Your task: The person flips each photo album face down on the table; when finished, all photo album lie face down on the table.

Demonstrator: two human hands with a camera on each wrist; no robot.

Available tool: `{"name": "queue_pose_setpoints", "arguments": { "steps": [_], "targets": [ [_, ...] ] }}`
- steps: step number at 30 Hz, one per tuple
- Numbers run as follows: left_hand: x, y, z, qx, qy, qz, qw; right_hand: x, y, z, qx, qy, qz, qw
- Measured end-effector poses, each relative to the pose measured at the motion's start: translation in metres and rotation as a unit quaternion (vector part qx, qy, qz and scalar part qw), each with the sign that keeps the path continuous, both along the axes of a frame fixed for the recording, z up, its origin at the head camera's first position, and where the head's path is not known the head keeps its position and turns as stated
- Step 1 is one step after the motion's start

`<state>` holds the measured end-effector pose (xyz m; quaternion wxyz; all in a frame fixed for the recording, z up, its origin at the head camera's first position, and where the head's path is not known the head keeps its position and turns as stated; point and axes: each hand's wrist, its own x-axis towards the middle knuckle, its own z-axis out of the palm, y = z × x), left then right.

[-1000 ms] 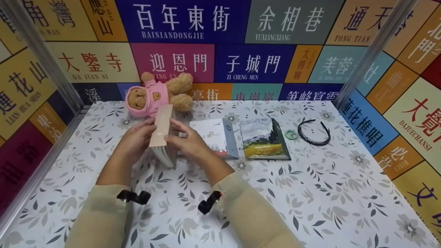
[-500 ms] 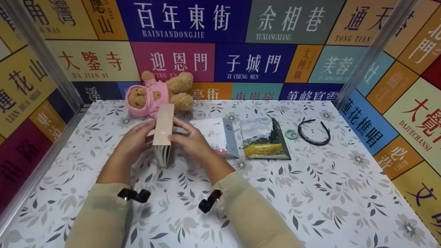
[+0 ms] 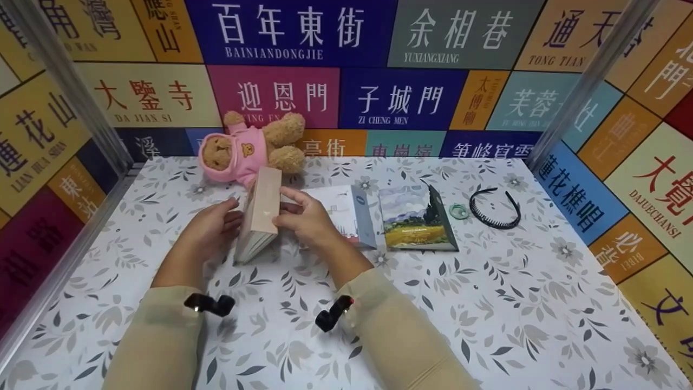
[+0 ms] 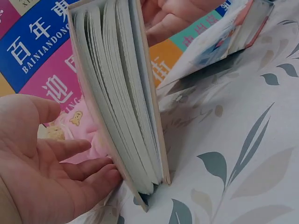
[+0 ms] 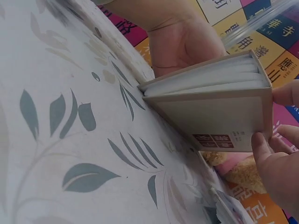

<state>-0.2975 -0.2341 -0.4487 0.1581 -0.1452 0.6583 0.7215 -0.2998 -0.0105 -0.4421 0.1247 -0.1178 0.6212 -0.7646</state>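
Observation:
A thick book with a beige cover point(image 3: 266, 201) stands spine up on the table at left of centre in the head view. Its cream pages point(image 4: 117, 88) fan apart slightly in the left wrist view. My right hand point(image 3: 309, 221) holds it near the spine, thumb and fingers at the right side. Red square print marks the cover point(image 5: 210, 119) in the right wrist view. At the other side my left hand point(image 3: 210, 227) has loosely bent fingers, with fingertips point(image 4: 110, 175) touching the left cover low down. The palm faces the book.
Behind the book lies a teddy bear point(image 3: 246, 149) in a pink hoodie. Right of my right hand are a white-and-blue book point(image 3: 364, 216) and a book with a landscape cover point(image 3: 417, 216). Farther right lie a green hair tie point(image 3: 458, 211) and a black headband point(image 3: 495, 222).
The book has shifted slightly right, and its lower edge has swung left. My left hand's fingers have moved away from the spine. The other objects have stayed put.

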Motion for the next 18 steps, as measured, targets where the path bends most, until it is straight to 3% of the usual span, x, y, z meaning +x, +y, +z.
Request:
{"name": "queue_pose_setpoints", "arguments": {
  "steps": [3, 9, 18],
  "targets": [
    [0.0, -0.005, 0.001, -0.019, 0.011, -0.012, 0.9997, -0.002, 0.0, -0.003, 0.017, -0.005, -0.012, 1.0],
    [0.001, -0.014, 0.002, -0.042, 0.012, 0.0, 0.999, -0.007, 0.003, -0.009, 0.078, 0.007, -0.042, 0.996],
    [-0.001, -0.024, 0.003, -0.036, -0.004, 0.059, 0.9976, -0.008, 0.003, -0.016, 0.122, -0.018, -0.02, 0.992]
  ]
}}
